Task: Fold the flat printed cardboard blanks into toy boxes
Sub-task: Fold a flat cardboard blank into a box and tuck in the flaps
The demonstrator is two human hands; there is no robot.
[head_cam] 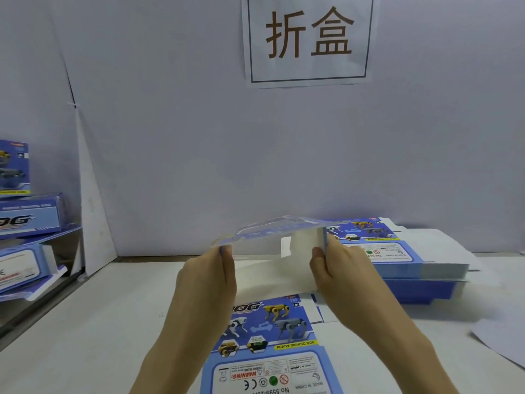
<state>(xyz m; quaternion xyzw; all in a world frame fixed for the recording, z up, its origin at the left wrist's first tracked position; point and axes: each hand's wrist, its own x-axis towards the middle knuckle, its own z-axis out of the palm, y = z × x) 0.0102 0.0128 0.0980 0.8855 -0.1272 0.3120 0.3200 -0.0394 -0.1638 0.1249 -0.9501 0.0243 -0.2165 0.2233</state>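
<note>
At a white bench (113, 322), the left hand (207, 280) and right hand (338, 268) each pinch one end of a half-opened blank (272, 231) — held above a flat blank (270, 336). A stack (397, 251) lies at right.

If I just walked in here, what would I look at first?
Probably the two hands in the middle: the left hand and right hand grip a bent cardboard blank by its ends above the table. Next comes the big sign with brown characters high up at the back, and the blue stack of flat blanks with robot dogs at the right.
</note>
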